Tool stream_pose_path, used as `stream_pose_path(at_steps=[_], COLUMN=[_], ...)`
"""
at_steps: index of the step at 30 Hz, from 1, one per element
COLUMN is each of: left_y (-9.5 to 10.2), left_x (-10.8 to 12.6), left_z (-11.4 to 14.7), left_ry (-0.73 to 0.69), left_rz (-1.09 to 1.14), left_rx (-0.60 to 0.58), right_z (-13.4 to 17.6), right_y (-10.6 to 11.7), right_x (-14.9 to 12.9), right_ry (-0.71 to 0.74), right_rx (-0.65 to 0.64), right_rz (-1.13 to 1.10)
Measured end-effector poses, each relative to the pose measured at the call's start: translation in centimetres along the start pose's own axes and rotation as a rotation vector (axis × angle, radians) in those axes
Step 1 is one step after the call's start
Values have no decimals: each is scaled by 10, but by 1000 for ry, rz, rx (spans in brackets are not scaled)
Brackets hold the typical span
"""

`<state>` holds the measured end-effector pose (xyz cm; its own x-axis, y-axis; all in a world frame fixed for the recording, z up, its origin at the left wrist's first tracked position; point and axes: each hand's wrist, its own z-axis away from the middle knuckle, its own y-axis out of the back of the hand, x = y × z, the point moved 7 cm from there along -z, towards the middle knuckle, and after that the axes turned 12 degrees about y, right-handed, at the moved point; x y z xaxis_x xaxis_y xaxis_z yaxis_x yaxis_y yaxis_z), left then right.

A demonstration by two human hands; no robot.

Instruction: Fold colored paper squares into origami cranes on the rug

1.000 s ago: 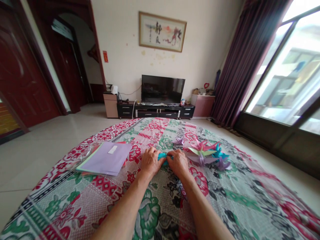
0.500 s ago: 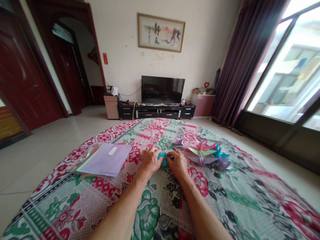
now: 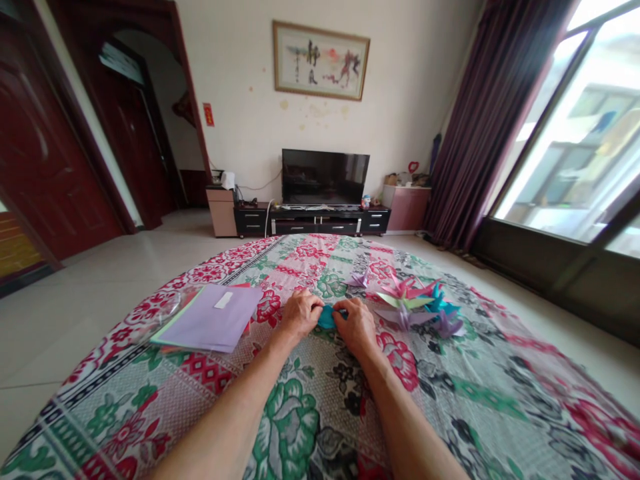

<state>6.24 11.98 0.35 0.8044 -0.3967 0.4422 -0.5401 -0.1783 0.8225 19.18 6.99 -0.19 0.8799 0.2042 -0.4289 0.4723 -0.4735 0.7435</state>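
Pinching blue paper (image 3: 327, 318) – L hand (image 3: 302, 313) & R hand (image 3: 357, 324) – on floral tblcloth (image 3: 287, 427), TV (image 3: 325, 179) beyond.

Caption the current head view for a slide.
Two hands at a piece of blue paper, between stacked sheets and folded paper figures.

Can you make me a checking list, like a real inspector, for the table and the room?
Surface: flowery tablecloth on a table with a rounded far edge.
Work things: small blue paper, its folds too blurry to tell.
Clutter: folded paper shapes right of the hands, pink, green, blue and purple; a purple paper shape farther back; paper stack at left with a white label on top.
Hands: left hand holds the blue paper's left side; right hand its right side.
Cables: white cable by the TV stand.
Surroundings: TV, framed picture, dark curtain.
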Motion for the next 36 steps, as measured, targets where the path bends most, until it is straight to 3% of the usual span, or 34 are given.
stream_pose_path(at_steps=[24, 36], left_y=[-3, -1], left_x=[-3, 3], left_z=[0, 0], left_ry=[-5, -62], left_rz=[60, 88], left_rx=[-82, -60], right_z=[-6, -6], right_y=[-6, -3], right_x=[2, -3], right_ry=[21, 55], right_rx=[-40, -41], right_rz=[-42, -24])
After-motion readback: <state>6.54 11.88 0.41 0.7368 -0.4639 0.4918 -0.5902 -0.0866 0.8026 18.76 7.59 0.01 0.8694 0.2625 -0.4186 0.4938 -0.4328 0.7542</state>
